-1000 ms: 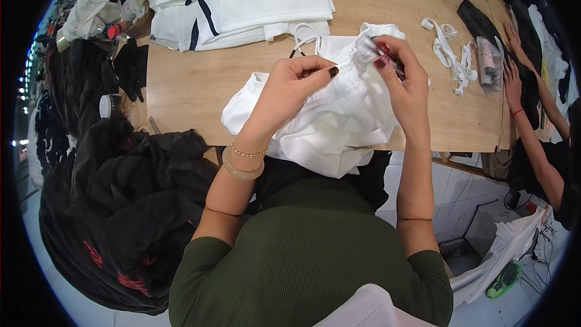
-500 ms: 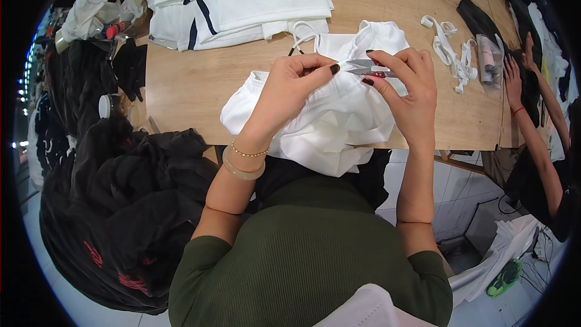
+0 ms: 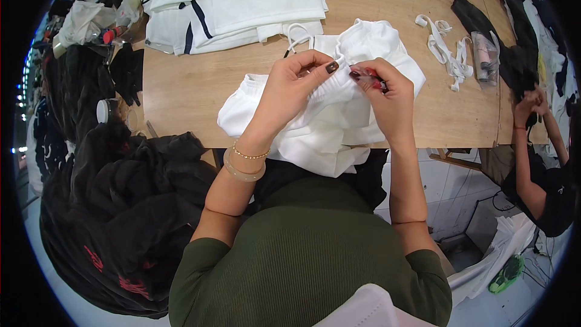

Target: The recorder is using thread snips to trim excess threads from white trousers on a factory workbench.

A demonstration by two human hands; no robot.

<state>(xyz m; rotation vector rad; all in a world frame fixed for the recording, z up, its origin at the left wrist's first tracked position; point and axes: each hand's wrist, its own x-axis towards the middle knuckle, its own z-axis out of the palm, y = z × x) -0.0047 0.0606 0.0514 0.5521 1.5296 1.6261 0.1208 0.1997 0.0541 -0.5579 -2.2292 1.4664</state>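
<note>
White garment [image 3: 321, 127] is lying bunched at the tabletop's [image 3: 181, 97] near edge. Left hand [image 3: 290, 88] is pinching its waistband; right hand [image 3: 387, 94] is gripping a small tool, apparently trimming threads, needing careful aim.

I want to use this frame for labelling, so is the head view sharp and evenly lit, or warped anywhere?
Head view: the hands, left hand and right hand, on the white garment look sharp and evenly lit, without glare; the wooden table edge bows from fisheye distortion; corners are black vignette; bright floor at the rim looks washed out.
</note>
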